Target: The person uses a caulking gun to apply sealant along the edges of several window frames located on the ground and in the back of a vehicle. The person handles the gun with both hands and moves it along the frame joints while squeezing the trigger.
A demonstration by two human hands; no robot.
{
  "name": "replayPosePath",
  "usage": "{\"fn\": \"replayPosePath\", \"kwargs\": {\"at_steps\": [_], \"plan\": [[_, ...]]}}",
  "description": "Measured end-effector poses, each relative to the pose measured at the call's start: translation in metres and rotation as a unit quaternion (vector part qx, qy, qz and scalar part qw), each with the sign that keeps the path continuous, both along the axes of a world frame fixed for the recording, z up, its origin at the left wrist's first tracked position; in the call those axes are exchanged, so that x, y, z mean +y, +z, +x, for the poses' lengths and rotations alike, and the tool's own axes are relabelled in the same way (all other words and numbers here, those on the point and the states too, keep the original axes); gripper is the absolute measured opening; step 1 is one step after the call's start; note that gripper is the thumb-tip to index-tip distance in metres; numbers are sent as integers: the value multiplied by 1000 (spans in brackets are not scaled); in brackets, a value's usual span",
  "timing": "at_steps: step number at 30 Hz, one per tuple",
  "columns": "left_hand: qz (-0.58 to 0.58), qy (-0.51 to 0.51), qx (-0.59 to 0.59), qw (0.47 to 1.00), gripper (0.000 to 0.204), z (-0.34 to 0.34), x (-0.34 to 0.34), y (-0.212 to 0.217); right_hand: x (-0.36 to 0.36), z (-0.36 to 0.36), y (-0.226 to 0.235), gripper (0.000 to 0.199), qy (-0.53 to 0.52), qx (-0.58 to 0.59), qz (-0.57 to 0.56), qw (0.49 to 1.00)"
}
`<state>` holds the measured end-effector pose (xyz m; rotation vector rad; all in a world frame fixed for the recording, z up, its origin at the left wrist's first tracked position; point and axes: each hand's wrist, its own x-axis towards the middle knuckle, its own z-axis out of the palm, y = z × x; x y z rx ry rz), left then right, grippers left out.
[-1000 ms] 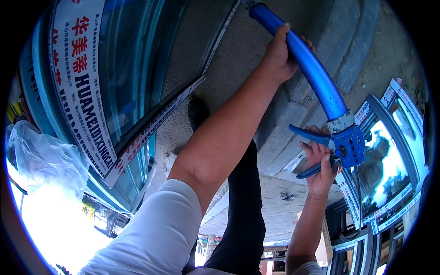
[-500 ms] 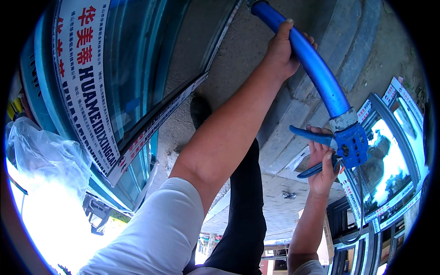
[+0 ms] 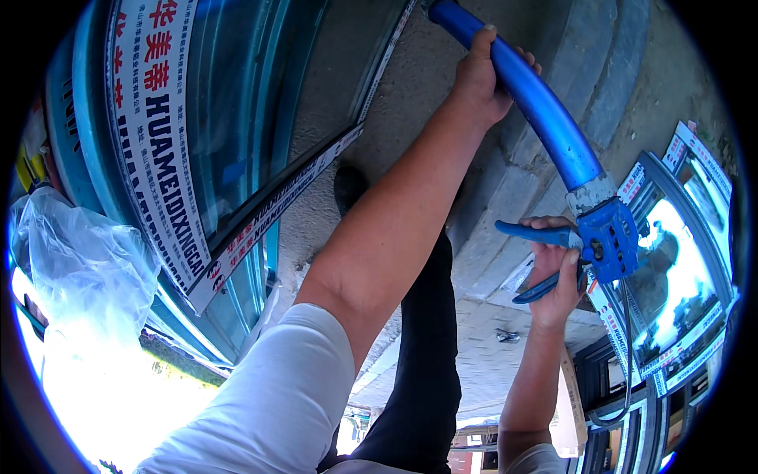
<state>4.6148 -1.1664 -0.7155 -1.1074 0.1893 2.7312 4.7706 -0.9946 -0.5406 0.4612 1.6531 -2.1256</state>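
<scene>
A: We've got the blue tube [image 3: 537,103] running long axis upper-left to lower-right; left hand [image 3: 483,79] wrapped round its upper end

B: Right hand [image 3: 557,272] squeezes blue tool handles [image 3: 537,235] at the lower end, fingers closed; tool head [image 3: 612,237] sits just right of them, so right hand's nearer

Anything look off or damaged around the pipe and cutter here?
Nothing stands out. The left hand grips the blue pipe, which curves down into the blue cutter; the right hand squeezes its handles. No visible cracks or kinks. The framed windows beside the cutter look intact.
</scene>
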Motion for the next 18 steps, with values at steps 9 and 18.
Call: {"fn": "replayPosePath", "kwargs": {"at_steps": [9,18], "plan": [[5,8,-3,1000,47,4,1,2,2,5,0,41,-11,9,9,1000],[11,20,-27,999,46,15,-2,8,0,11,6,37,-19,5,24,1000]]}}
